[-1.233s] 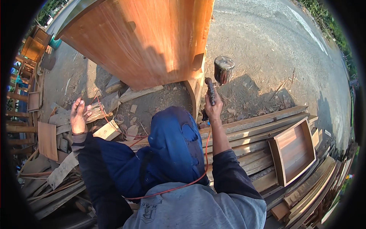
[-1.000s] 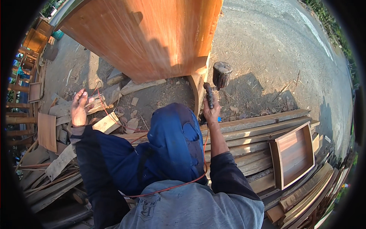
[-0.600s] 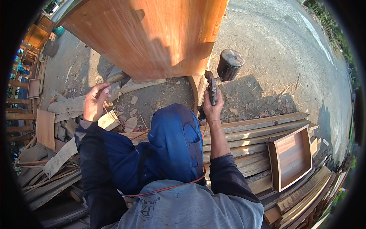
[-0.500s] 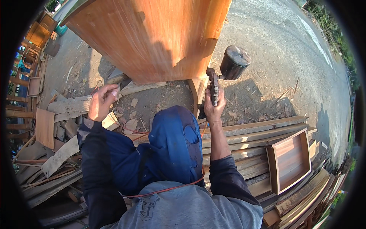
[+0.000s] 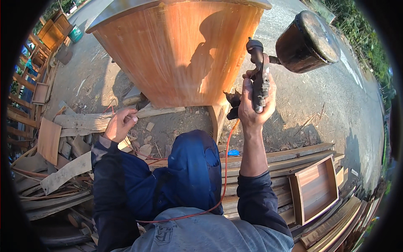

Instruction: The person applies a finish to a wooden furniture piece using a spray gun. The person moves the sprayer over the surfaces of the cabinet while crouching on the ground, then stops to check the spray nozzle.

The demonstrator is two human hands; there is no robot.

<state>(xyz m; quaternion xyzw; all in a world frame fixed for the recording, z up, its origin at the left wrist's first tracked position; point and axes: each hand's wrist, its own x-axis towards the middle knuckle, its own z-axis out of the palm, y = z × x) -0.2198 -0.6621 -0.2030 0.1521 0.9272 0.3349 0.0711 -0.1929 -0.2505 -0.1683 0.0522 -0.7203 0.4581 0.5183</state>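
Observation:
My right hand (image 5: 257, 103) is wrapped round the body of a dark spray gun (image 5: 261, 80), held raised at the right of a wooden cabinet. A round, paint-stained metal cup (image 5: 308, 42) sticks out from the gun's right side. From below the grip an orange-red air hose (image 5: 226, 168) runs down and across my lap. The cabinet's reddish-brown panel (image 5: 176, 54) stands in front of me, with shadows falling across it. Above the wood scraps, my left hand (image 5: 120, 124) is loosely curled, thumb apart from the fingers, holding nothing.
Rough planks (image 5: 277, 161) lie stacked beside my right leg, with a shallow wooden drawer (image 5: 315, 191) on them. Wood scraps (image 5: 71, 166) are heaped at the left. Farther off at left are wooden furniture (image 5: 54, 32) and a green bucket (image 5: 75, 34). Road (image 5: 348, 88) stretches along the right.
My right hand has lifted the spray gun up and to the right, nearer the camera, its cup now larger in view. My left hand has shifted slightly right and down in the picture.

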